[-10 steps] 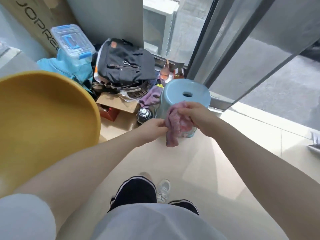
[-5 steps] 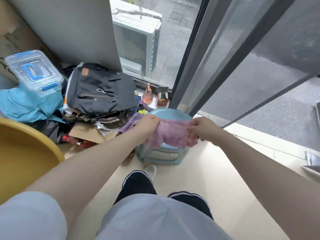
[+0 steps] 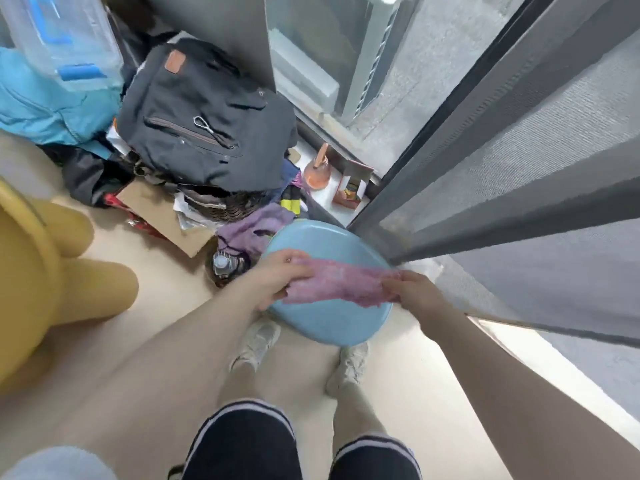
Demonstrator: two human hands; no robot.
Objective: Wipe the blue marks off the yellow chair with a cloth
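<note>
A pink cloth (image 3: 341,281) is stretched flat between my two hands, just above the round seat of a light blue stool (image 3: 329,320). My left hand (image 3: 277,278) grips the cloth's left end and my right hand (image 3: 414,292) grips its right end. The yellow chair (image 3: 38,278) stands at the left edge of the view, only partly in frame, with its rounded legs on the floor. No blue marks show on the part of it that I see.
A black backpack (image 3: 204,123) lies on a heap of clothes, cardboard and a clear storage box (image 3: 65,39) at the back left. A bottle (image 3: 225,263) stands by the stool. A grey sliding screen door (image 3: 502,161) runs along the right. My feet stand on beige floor below the stool.
My hands have pulled the bunched cloth out flat over the blue stool. My view has tipped further down, so the stool's top, my feet and the yellow chair's legs now show.
</note>
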